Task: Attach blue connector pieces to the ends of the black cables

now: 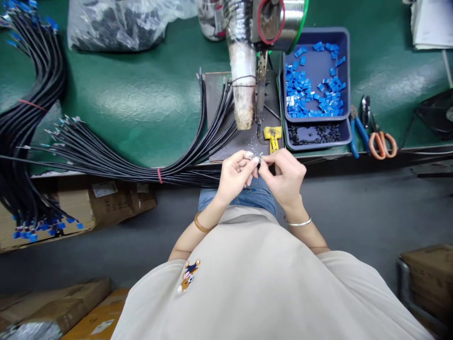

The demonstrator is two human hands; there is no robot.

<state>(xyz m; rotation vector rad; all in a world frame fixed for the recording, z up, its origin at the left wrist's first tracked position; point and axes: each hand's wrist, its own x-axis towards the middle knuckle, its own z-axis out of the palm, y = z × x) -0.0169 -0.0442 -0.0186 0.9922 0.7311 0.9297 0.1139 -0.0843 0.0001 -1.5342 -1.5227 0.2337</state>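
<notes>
Both hands meet at the table's front edge, below a soldering stand. My left hand (pixel 238 175) is closed, its fingertips wrapped in something white, pinching a small piece I cannot make out. My right hand (pixel 284 178) is closed too, thumb and forefinger pinched on the same spot, where a thin wire-like end shows. Just above them lies a yellow tool (pixel 272 137) on the dark mat (pixel 219 108). Black cables (pixel 138 165), tied with a red band, run up to the left of my left hand, some ends resting on the mat.
A metal-and-white nozzle (pixel 244 104) hangs over the mat beside a solder spool (pixel 292 21). Right of it, one tray (pixel 347 71) holds blue connectors, another (pixel 345 137) small black parts. Blue-handled pliers (pixel 359 130) and orange scissors (pixel 382 144) lie farther right. Another cable bundle (pixel 42 71) hangs far left.
</notes>
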